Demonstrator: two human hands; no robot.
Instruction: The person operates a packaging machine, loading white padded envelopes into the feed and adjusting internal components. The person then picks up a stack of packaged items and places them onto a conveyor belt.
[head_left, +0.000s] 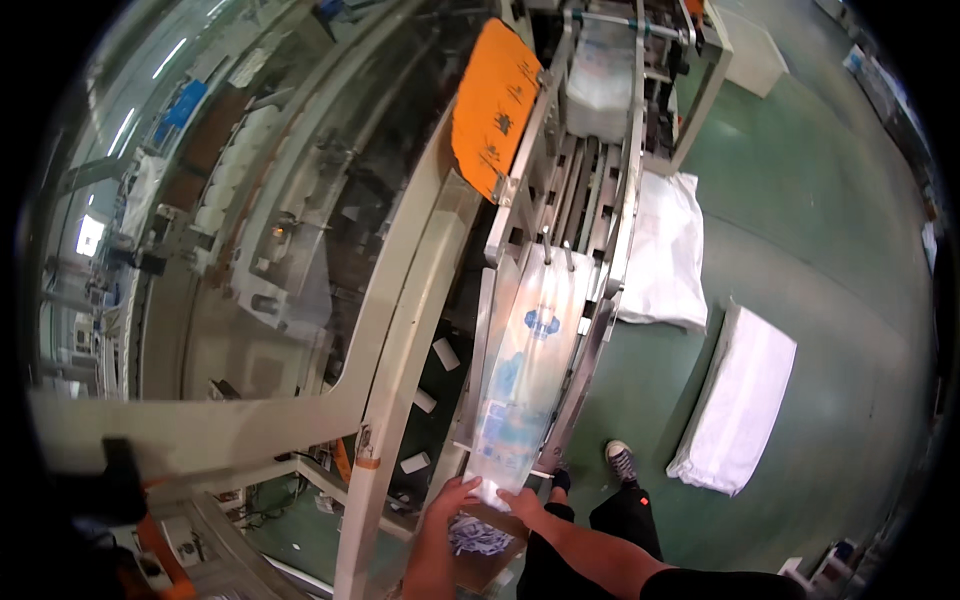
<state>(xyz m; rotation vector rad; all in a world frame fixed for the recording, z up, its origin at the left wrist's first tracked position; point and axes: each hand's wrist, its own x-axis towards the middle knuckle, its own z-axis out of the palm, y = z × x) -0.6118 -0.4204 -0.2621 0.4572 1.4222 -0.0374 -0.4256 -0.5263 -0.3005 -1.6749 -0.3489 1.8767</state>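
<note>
orange panel (495,105) hanging at machine's top edge | white sacks (738,400) lying on green floor (820,220) | sneaker (622,461) standing near machine's base

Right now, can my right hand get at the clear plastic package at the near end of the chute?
Probably yes: the right hand already rests at the near end of the clear plastic package, with nothing between them.

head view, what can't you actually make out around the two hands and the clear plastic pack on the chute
- Left hand: fingertips hidden under the clear plastic pack; grip unclear.
- Right hand: fingers tucked beneath the pack's lower end.
- Crumpled blue-and-white bundle: too blurred to identify.
- Pack contents: lost in glare.
- Left forearm: cut off by the lower edge.
- Metal chute: far end blurred, bent by fisheye.
</note>
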